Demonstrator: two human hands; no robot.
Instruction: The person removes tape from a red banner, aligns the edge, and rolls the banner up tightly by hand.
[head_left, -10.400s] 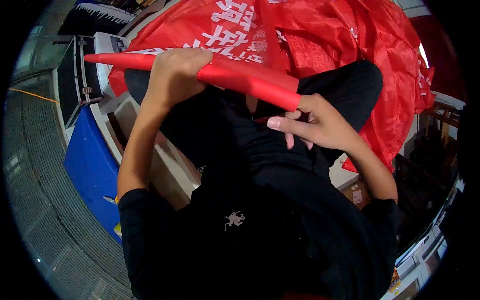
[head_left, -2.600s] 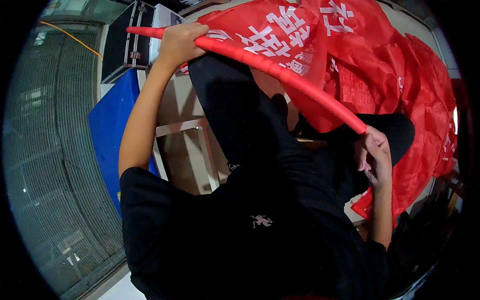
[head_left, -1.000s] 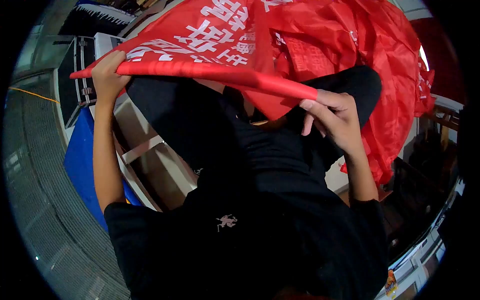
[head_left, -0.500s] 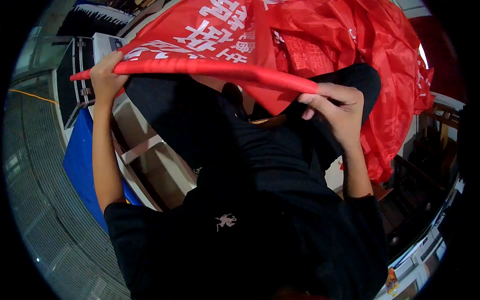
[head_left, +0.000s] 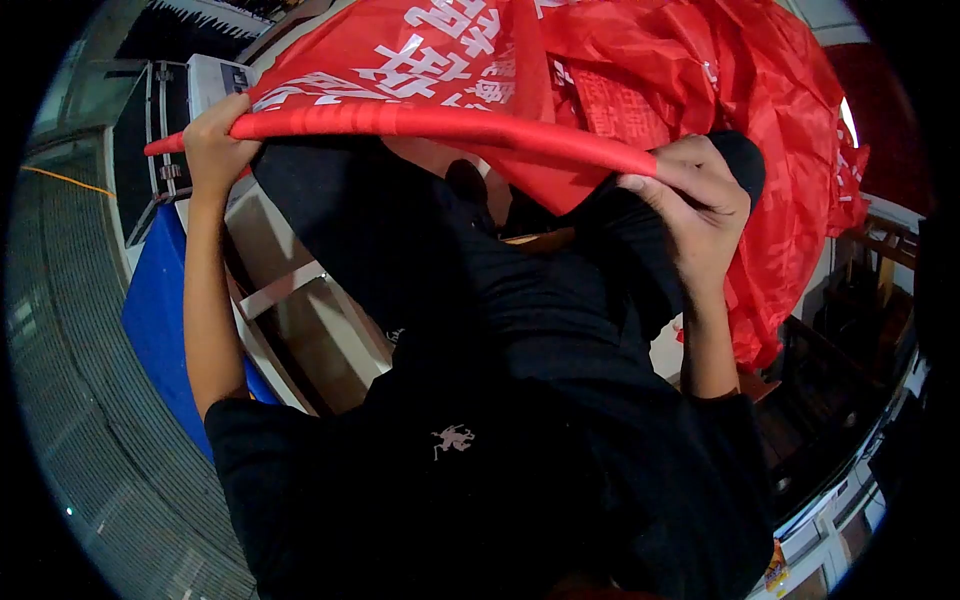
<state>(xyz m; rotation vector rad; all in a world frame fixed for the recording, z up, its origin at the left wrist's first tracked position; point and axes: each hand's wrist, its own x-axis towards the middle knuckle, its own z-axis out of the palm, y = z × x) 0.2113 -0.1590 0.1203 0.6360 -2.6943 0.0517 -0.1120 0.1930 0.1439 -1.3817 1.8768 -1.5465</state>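
Observation:
A red fabric banner (head_left: 620,60) with white printed characters spreads over and beyond my legs. Its near edge makes a long, narrow rolled or folded strip (head_left: 400,122) stretched between my hands. My left hand (head_left: 218,145) is closed around the strip near its left end, and a short pointed piece sticks out past the fist. At the other end, my right hand (head_left: 700,195) pinches the strip between thumb and fingers. The rest of the cloth hangs loose and crumpled on the right. Whether anything lies inside the strip is hidden.
My crossed legs in black trousers (head_left: 350,220) lie beneath the cloth. On the left are a black case with metal edges (head_left: 150,150), a blue panel (head_left: 160,320) and a pale frame with open compartments (head_left: 310,330). Dark wooden furniture (head_left: 830,400) stands at the right.
My right hand has moved a little right and up, drawing the strip with it. The strip's middle has risen slightly, and my left hand sits slightly higher. Both hands keep their hold.

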